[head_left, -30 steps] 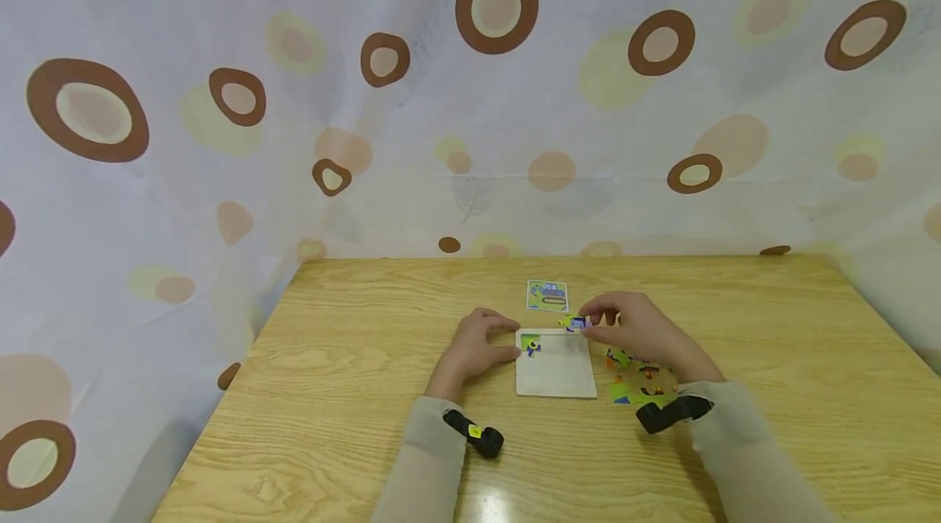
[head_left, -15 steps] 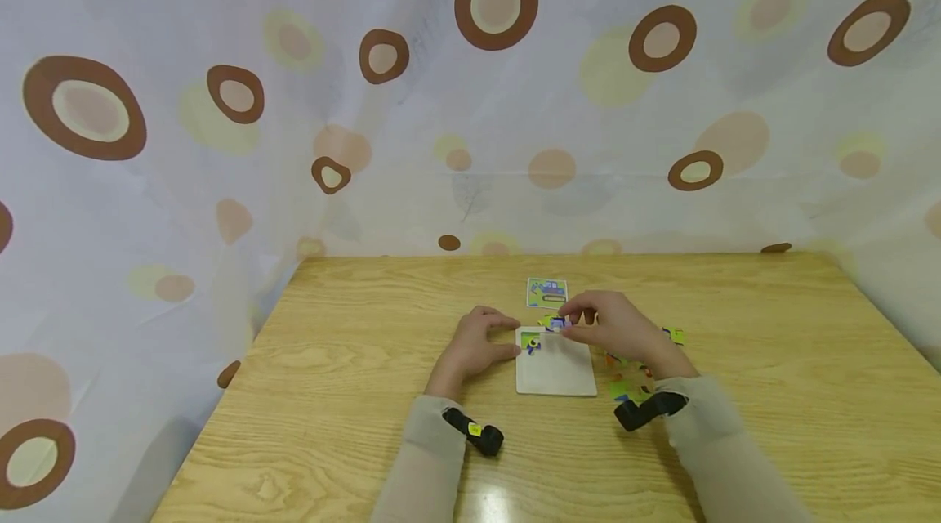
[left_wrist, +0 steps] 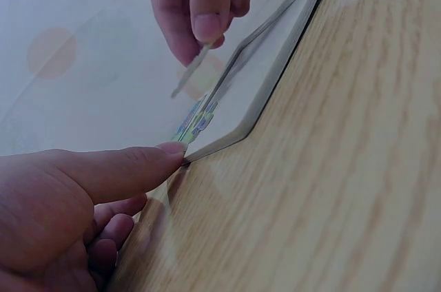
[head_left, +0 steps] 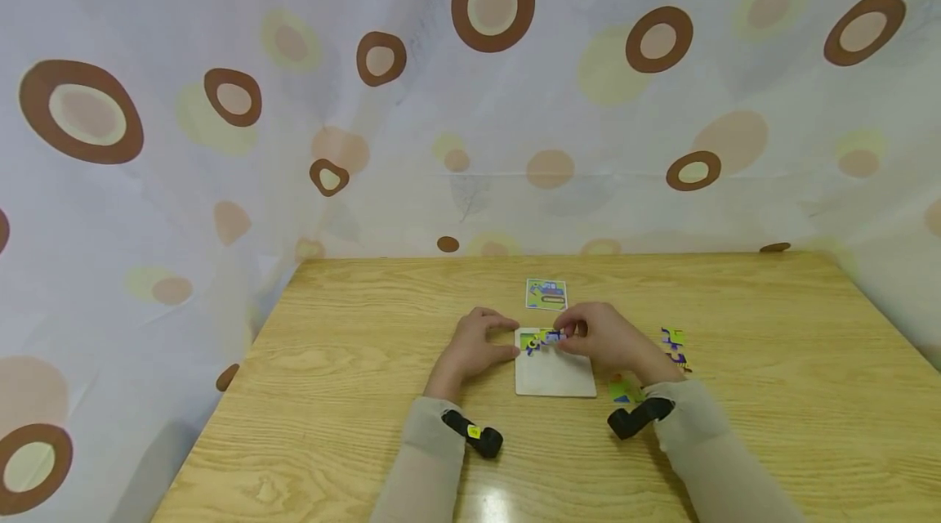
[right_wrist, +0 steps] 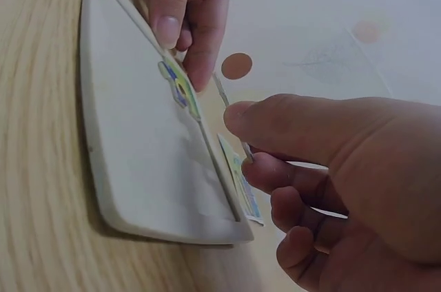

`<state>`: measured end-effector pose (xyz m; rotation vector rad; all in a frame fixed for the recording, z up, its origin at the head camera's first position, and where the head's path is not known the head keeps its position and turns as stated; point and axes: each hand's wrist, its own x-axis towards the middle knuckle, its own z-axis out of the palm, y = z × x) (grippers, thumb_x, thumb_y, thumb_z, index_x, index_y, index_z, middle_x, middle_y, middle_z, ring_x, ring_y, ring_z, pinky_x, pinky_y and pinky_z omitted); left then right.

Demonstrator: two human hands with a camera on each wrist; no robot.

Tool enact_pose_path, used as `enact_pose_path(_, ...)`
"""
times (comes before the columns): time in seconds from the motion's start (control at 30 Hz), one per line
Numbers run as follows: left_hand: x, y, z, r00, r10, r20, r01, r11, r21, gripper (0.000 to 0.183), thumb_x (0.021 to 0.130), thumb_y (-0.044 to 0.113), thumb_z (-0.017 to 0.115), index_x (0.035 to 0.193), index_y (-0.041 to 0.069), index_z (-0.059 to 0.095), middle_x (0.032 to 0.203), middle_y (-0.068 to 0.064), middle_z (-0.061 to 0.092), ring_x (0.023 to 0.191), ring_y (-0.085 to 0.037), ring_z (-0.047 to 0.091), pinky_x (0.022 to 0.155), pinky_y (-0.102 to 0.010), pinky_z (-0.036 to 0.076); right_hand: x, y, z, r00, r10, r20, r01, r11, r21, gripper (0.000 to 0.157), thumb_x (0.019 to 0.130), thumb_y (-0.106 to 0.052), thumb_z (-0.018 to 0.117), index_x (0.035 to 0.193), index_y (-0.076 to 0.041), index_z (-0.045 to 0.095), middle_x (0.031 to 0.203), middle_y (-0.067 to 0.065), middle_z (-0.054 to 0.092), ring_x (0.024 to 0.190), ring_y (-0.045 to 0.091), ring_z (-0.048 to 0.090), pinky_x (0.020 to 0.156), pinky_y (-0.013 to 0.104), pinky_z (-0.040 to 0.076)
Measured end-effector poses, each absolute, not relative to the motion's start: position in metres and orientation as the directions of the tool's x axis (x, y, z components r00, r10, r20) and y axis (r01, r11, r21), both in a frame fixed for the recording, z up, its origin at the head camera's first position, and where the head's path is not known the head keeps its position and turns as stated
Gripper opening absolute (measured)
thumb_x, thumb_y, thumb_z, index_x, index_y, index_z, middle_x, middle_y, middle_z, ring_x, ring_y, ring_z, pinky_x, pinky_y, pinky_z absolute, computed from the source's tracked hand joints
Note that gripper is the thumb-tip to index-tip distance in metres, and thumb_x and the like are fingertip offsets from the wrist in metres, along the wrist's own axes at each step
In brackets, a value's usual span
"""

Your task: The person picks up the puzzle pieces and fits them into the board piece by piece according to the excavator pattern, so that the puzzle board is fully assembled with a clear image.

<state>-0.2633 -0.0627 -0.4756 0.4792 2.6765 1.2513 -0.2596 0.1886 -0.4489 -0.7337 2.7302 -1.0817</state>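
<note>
A white puzzle tray (head_left: 555,380) lies on the table with one picture piece (right_wrist: 180,89) in its far left corner. My left hand (head_left: 474,347) holds the tray at that corner, the thumb against its left edge and the forefinger by the far edge. Between thumb and fingertips, my right hand (head_left: 603,335) pinches a second jigsaw piece (head_left: 551,337), green and purple. Seen from the left wrist, this held piece (left_wrist: 189,71) is tilted and raised above the tray's far rim, right of the piece in the corner.
A small picture card (head_left: 546,294) of a purple-blue digger lies behind the tray. Right of the tray are several loose jigsaw pieces (head_left: 672,337), partly hidden by the right forearm. Behind the wooden table (head_left: 331,392) hangs a patterned cloth (head_left: 412,122).
My right hand has carried the piece leftward, then lower toward the tray's far edge. More loose pieces show on the right. The left hand and tray stay put.
</note>
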Motion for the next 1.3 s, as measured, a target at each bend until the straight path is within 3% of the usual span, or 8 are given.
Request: enact_pose_path(1.3, -0.2641, -0.0633, -0.4775, -0.929, 0.369, 0.024, 0.261, 0.609, 0.749, 0.036, 0.088, 0.022, 0.077, 0.123, 0.017, 0.071, 0.132, -0.006, 0.05, 0.127, -0.03, 0.041, 0.107, -0.046, 0.035, -0.2581, 0.1804, -0.456, -0.895, -0.443, 0.049, -0.365, 0.664, -0.653, 0.016, 0.089, -0.009, 0.073, 0.105, -0.007, 0.075, 0.087, -0.001, 0.06, 0.075, 0.016, 0.05, 0.066, 0.032, 0.045)
